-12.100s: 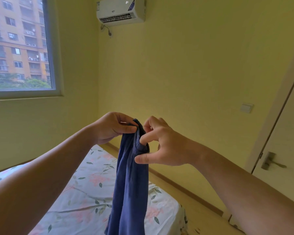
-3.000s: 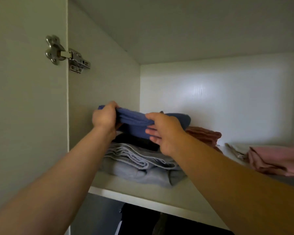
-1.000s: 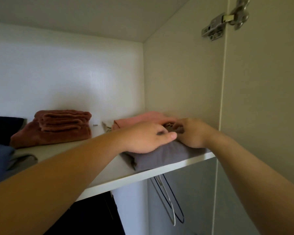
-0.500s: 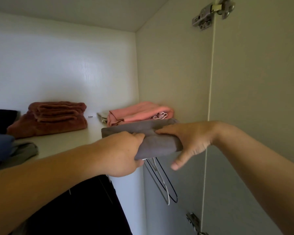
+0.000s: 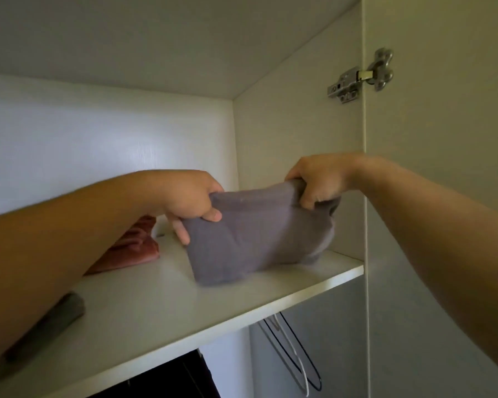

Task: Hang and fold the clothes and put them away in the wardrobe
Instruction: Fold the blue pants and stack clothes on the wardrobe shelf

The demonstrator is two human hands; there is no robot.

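A folded grey garment [image 5: 259, 239] hangs between both hands over the right end of the white wardrobe shelf [image 5: 242, 305], its lower edge close to the board. My left hand [image 5: 193, 199] grips its upper left corner. My right hand [image 5: 319, 182] grips the upper right corner, close to the wardrobe's right side wall. The pink garment seen earlier at this end of the shelf is hidden behind the grey one.
A folded rust-red towel [image 5: 133, 248] lies on the shelf behind my left forearm. A grey folded piece [image 5: 55, 320] pokes out under that arm. Wire hangers [image 5: 291, 354] dangle below the shelf. The open door with its hinge [image 5: 360, 76] stands at right.
Half a second ago both hands held the grey garment flat in front of the shelf edge; now it is lifted and hangs upright over the shelf. The view has tilted upward.
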